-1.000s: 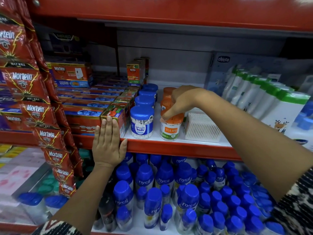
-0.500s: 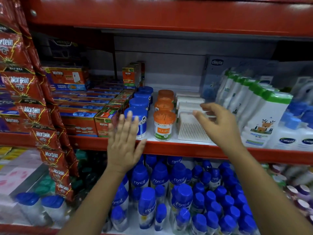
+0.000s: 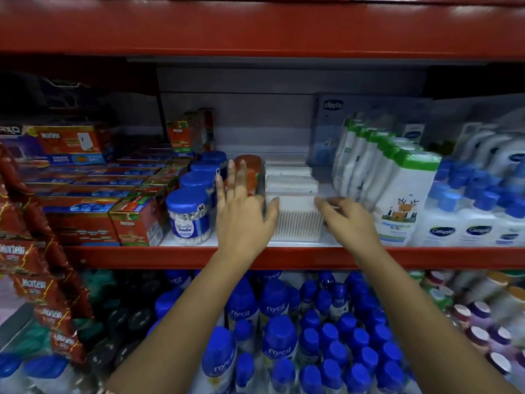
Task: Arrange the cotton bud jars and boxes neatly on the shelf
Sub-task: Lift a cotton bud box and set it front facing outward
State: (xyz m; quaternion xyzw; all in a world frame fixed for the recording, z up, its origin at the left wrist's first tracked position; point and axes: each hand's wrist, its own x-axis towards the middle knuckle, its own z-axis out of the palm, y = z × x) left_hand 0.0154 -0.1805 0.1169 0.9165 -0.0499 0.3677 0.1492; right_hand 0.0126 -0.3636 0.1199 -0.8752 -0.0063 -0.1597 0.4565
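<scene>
A row of blue-lidded cotton bud jars runs front to back on the red shelf. To their right stands a row of orange-lidded jars, mostly hidden behind my left hand. That hand is flat with fingers spread, its thumb against the left side of the front clear cotton bud box. My right hand curls its fingers around the same box's right top corner. More clear boxes line up behind it.
Mortein boxes press against the blue jars on the left. White baby bottles with green caps stand close to the right of the clear boxes. Blue-capped Nycil bottles fill the shelf below. Mortein sachets hang at far left.
My right hand left the orange jar and came to the clear box's right side. My left hand slid right from the Mortein box, past the blue jars, to the box's left side.
</scene>
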